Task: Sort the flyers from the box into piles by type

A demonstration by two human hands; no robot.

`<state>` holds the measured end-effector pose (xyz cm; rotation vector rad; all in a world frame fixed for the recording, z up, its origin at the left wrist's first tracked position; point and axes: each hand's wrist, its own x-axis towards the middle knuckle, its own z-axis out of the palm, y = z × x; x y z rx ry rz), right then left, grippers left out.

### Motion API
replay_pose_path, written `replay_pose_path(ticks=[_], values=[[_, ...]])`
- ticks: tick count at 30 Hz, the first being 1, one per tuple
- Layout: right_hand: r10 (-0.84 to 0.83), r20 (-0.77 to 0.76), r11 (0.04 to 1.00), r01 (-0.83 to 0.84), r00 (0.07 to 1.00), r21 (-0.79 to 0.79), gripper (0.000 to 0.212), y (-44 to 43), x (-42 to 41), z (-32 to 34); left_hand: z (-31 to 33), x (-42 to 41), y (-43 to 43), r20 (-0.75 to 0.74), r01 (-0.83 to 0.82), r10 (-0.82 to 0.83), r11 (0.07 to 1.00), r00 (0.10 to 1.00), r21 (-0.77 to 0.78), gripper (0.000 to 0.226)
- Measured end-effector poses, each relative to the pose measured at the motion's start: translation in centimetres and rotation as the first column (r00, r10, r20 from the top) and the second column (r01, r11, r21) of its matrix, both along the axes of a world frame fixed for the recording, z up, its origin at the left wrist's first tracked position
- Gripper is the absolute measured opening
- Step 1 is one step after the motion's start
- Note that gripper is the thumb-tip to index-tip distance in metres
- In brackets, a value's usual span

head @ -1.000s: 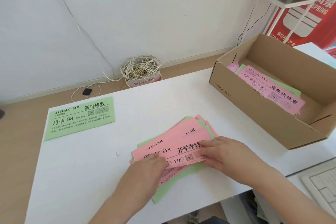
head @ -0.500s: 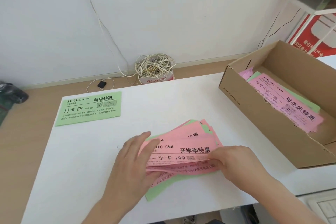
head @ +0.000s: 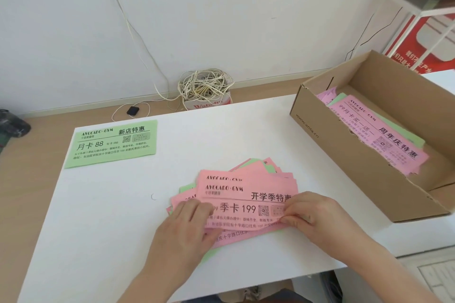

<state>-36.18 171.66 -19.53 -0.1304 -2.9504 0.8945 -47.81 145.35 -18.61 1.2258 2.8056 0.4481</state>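
Note:
A fanned stack of pink and green flyers (head: 246, 184) lies near the front middle of the white table (head: 118, 216). My left hand (head: 183, 231) rests on the stack's left end, fingers spread over the sheets. My right hand (head: 312, 216) pinches the right edge of the top pink flyer (head: 248, 198). A single green flyer (head: 112, 142) lies flat at the table's far left. The open cardboard box (head: 327, 140) at the right holds more pink and green flyers (head: 379, 135).
Beyond the table's far edge, on the floor by the wall, sit a tangle of white cable (head: 204, 86) and a small black adapter (head: 133, 110). A dark object (head: 11, 125) is at the left edge. A red sign (head: 428, 47) stands behind the box.
The view shifted, so box and flyers sit further right and lower in frame. My left hand slid down onto the stack's lower left corner. My right hand now pinches the top pink flyer's edge.

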Motion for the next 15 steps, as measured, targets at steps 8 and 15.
replay_pose_path(ticks=[8, 15], values=[[-0.125, -0.174, 0.961, 0.075, 0.977, -0.268, 0.024, -0.8, 1.4, 0.1, 0.9, -0.5, 2.7, 0.117, 0.172, -0.144, 0.945, 0.983, -0.280, 0.065], [-0.293, -0.210, 0.908, 0.202, 0.933, -0.368, 0.011, -1.9, 1.8, 0.5, 3.1, 1.6, 5.0, 0.268, 0.285, -0.215, 0.924, 0.939, -0.257, 0.061]])
